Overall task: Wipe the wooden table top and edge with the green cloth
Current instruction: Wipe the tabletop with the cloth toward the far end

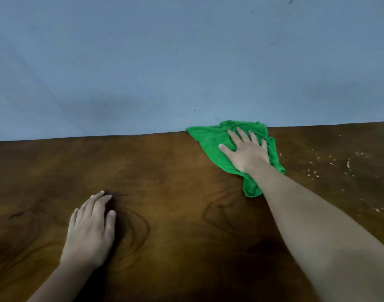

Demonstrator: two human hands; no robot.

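The dark wooden table top (175, 171) fills the lower half of the view. A crumpled green cloth (208, 140) lies at the table's far edge, right of centre, touching the wall. My right hand (245, 151) presses flat on the cloth, fingers spread and pointing toward the wall. My left hand (90, 229) rests palm down on the bare wood at the near left, fingers together, holding nothing.
A pale blue wall (164, 62) rises straight from the table's far edge. Pale crumbs and specks (339, 164) are scattered over the wood to the right of the cloth.
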